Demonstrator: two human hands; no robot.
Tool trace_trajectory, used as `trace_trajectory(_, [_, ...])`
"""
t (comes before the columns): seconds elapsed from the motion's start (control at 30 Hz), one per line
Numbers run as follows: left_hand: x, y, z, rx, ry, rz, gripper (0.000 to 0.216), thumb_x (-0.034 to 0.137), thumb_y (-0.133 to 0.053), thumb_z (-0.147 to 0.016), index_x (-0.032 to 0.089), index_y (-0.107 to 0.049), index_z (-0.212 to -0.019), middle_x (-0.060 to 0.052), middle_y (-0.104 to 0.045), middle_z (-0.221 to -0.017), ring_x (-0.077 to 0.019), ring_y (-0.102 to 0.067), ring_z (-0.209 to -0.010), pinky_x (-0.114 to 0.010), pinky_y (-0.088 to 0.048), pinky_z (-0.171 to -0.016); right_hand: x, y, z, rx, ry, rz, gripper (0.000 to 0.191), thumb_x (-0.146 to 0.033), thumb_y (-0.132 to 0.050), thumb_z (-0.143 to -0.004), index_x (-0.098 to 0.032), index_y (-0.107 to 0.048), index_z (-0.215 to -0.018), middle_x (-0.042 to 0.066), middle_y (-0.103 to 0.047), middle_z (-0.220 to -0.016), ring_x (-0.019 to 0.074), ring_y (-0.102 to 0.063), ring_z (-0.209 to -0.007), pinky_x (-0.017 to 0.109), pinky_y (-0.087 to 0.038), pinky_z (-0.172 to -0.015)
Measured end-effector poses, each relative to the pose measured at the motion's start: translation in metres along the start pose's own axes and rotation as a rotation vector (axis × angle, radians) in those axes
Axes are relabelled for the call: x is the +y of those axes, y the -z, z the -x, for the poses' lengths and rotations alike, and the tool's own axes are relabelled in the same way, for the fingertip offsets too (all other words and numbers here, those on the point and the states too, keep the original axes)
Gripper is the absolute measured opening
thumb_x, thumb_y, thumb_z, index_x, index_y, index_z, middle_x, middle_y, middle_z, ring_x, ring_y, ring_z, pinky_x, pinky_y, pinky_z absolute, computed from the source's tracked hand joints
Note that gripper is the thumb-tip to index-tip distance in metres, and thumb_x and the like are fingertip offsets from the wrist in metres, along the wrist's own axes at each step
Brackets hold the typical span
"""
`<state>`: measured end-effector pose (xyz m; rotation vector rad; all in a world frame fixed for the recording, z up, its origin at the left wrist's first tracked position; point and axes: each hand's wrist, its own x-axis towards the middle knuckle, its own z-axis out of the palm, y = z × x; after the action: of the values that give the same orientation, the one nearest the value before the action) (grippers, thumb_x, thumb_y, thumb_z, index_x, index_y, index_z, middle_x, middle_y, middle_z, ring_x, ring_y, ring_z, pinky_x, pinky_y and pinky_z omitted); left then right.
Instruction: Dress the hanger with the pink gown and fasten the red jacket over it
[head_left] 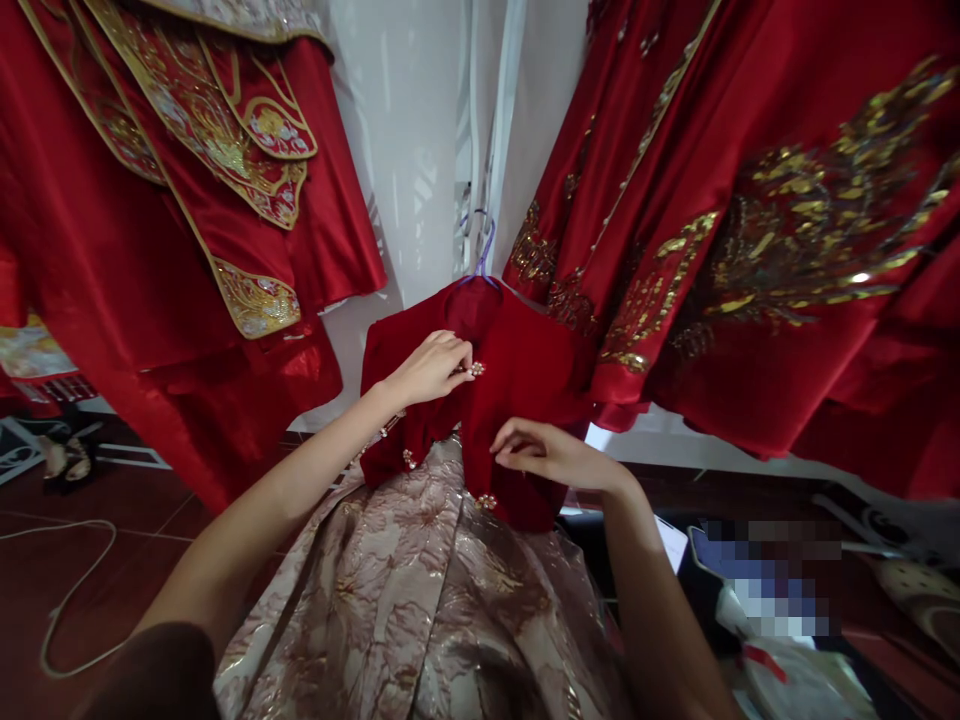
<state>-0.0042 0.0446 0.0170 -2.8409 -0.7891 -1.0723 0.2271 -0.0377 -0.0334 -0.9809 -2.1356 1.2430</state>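
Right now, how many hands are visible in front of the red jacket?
2. The left hand is at a beaded ornament high on the red jacket; the right hand is lower, over its front.

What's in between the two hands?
The head view shows plain front cloth of the red jacket between the left hand, at a beaded fastener, and the right hand.

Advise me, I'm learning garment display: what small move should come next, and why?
Perhaps use the right hand to bring the red jacket's front edges together: the left hand pinches a beaded ornament, while the front gapes below, showing floral brocade.
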Motion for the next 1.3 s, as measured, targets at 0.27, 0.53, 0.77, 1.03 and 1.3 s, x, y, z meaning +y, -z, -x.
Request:
trace_trajectory(0.27, [0.001,0.008,-0.008,0.038,0.035,0.192,0.014,0.018,-0.07,-0.069,0.024,-0.057,-0.066,0.004,-0.054,-0.058,-0.0159,-0.058,-0.065,-0.042,-0.023,-0.112,-0.007,0.02,0.008,0.327,0.074,0.031,0.034,-0.047,-0.062,-0.079,-0.018,-0.055,-0.096,0.009,-0.062,-0.102,0.0189,-0.059,-0.092,0.035,-0.051,-0.081])
trace_trajectory(0.53, [-0.001,0.01,-0.008,0.049,0.293,0.539,0.024,0.02,-0.081,-0.056,0.023,-0.058,-0.063,0.002,-0.062,-0.066,-0.0193,-0.062,-0.08,-0.046,-0.015,-0.114,-0.042,0.036,-0.02,0.516,0.282,0.099,0.036,-0.044,-0.064,-0.077,-0.02,-0.055,-0.103,0.008,-0.058,-0.115,0.0206,-0.055,-0.111,0.041,-0.045,-0.099])
trace_trajectory(0.77, [-0.002,0.007,-0.01,0.063,0.38,0.627,0.023,0.013,-0.079,-0.055,0.024,-0.06,-0.063,0.001,-0.061,-0.066,-0.0226,-0.061,-0.089,-0.048,-0.008,-0.115,-0.079,0.044,-0.08,0.544,0.286,0.086,0.04,-0.037,-0.059,-0.081,-0.018,-0.053,-0.116,0.009,-0.057,-0.124,0.0208,-0.052,-0.119,0.043,-0.037,-0.106])
trace_trajectory(1.03, [-0.003,0.009,0.0,0.202,0.317,0.369,0.011,0.022,-0.07,-0.066,0.021,-0.061,-0.072,-0.006,-0.058,-0.067,-0.0293,-0.054,-0.101,-0.048,-0.011,-0.112,-0.093,0.045,-0.101,0.705,0.004,0.129,0.056,-0.059,-0.049,-0.082,-0.008,-0.058,-0.102,0.017,-0.065,-0.099,0.0287,-0.061,-0.097,0.044,-0.048,-0.088])
trace_trajectory(1.3, [-0.021,0.017,0.018,0.377,0.42,-0.327,0.055,0.01,-0.051,-0.072,0.013,-0.046,-0.127,-0.02,-0.054,-0.115,-0.0396,-0.04,-0.118,-0.06,-0.015,-0.103,-0.04,0.017,-0.107,1.063,-0.088,0.673,0.09,-0.053,-0.055,-0.078,0.007,-0.023,-0.136,0.037,-0.028,-0.137,0.0459,-0.028,-0.13,0.059,-0.028,-0.1])
